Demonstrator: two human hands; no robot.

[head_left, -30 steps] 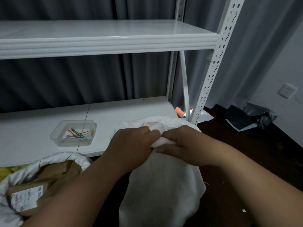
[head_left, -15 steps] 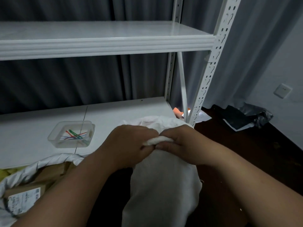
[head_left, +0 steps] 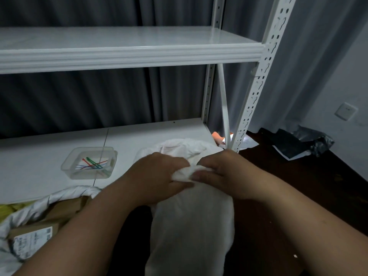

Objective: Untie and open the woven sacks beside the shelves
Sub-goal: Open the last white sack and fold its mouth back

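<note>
Right now the fingers [head_left: 201, 173] of both hands are curling tight around the bunched neck of the white woven sack [head_left: 191, 232], the left hand [head_left: 157, 178] and right hand [head_left: 223, 172] pinching it from either side, almost touching. That sack is standing on the dark floor [head_left: 318, 192] just in front of the lower shelf [head_left: 139, 136], with a second, already opened sack [head_left: 39, 208] lying to its left and a clear tray [head_left: 89, 163] of coloured ties sitting on the shelf behind.

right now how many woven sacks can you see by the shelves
2. One white woven sack stands at centre, its bunched neck gripped by both the left hand and right hand. A second white sack, already open with cardboard parcels inside, sits lower left, partly cropped.
</note>
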